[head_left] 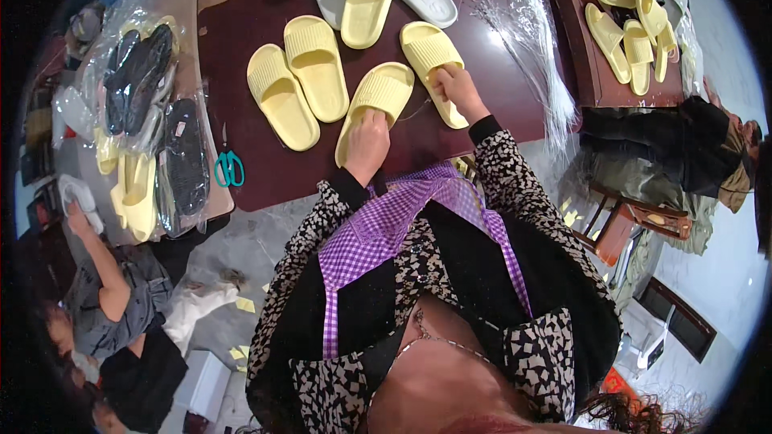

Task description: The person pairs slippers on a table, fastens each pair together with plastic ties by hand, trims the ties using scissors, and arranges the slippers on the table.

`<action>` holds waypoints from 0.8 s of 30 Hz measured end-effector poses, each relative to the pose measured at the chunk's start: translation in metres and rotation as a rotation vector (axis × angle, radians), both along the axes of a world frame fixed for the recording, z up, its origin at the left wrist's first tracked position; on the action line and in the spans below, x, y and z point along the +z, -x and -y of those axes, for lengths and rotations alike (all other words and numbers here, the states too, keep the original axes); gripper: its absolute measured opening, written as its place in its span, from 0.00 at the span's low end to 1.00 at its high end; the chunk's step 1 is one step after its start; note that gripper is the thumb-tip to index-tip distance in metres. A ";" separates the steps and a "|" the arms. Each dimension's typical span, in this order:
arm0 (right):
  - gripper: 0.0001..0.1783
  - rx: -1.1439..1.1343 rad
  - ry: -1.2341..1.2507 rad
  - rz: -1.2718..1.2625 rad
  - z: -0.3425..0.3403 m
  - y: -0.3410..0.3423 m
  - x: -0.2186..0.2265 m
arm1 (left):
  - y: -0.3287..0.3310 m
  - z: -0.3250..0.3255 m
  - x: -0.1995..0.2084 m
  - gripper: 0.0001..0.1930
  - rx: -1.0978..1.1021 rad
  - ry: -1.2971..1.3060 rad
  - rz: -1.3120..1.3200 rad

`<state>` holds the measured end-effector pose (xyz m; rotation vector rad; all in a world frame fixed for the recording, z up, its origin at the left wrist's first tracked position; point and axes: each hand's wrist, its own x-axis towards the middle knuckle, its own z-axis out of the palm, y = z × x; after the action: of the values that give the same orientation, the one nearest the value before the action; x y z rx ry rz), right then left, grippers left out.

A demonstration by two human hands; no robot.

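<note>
Near the desk's [229, 72] front edge, a left hand [367, 141] and right hand [456, 86] worked inside a yellow slipper [388, 83] and its neighboring yellow slipper [424, 38], fingers [443, 78] bunched, any clamping indiscernible; beyond the left edge, a clear plastic bag [133, 14] held dark slippers [143, 72].

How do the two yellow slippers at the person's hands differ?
The left-hand slipper points its toe toward the picture's upper right; the right-hand slipper points toward its upper left. The left-hand slipper lies lower in view than the right-hand slipper. The left hand partly hides the left-hand slipper's heel end; the right-hand slipper's heel end shows. Both are yellow and ribbed on top.
</note>
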<state>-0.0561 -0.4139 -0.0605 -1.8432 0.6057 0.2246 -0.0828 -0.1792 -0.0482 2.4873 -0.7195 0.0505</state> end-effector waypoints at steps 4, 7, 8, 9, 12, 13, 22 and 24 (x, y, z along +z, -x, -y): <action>0.12 -0.053 -0.207 0.062 0.008 0.007 0.014 | -0.011 -0.011 -0.020 0.06 -0.125 0.014 0.142; 0.12 -0.061 -0.146 0.077 0.017 0.009 0.027 | -0.008 -0.011 -0.023 0.07 0.060 0.112 -0.084; 0.12 -0.060 -0.148 0.075 0.022 0.009 0.026 | -0.006 -0.011 -0.023 0.07 0.151 0.162 -0.195; 0.12 -0.061 0.001 0.132 0.028 0.005 0.026 | -0.004 -0.013 -0.023 0.07 0.153 0.160 -0.196; 0.11 -0.074 0.304 0.245 0.044 -0.011 0.024 | 0.003 -0.014 -0.018 0.08 0.091 0.078 -0.235; 0.12 -0.041 0.409 0.327 0.046 -0.020 0.024 | 0.004 -0.013 -0.015 0.08 0.088 0.079 -0.234; 0.19 0.168 0.670 -0.067 0.047 -0.104 0.001 | -0.004 -0.004 -0.014 0.06 0.021 -0.027 -0.181; 0.19 0.197 0.681 -0.044 0.051 -0.112 -0.004 | -0.006 -0.001 -0.017 0.05 0.003 -0.088 -0.185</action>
<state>0.0555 -0.4646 -0.0648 -2.5667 0.5694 0.2027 -0.0765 -0.1783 -0.0656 2.5349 -0.6527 -0.2114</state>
